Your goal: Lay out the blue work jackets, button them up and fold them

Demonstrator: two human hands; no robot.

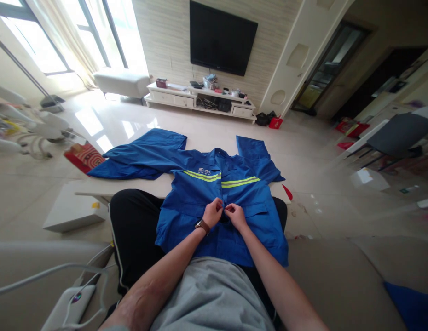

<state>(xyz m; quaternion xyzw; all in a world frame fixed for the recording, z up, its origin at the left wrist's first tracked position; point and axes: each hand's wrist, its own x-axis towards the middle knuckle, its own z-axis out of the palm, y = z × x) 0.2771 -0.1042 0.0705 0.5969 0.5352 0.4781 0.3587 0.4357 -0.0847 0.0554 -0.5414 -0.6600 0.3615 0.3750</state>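
Head view: blue jacket (186, 220) lies front-up, partly on the white table (100, 186), partly over the lap (134, 230). Left hand (212, 214) and right hand (236, 217), both pinched nearly closed, grip its front below the yellow stripes (240, 183).

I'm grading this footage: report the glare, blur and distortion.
Head view: upper-left windows blown out, glare mirrored on the glossy floor; head view: outer edges stretched and soft, the grey chair smeared; head view: blue jacket and hands clearer than those edges.
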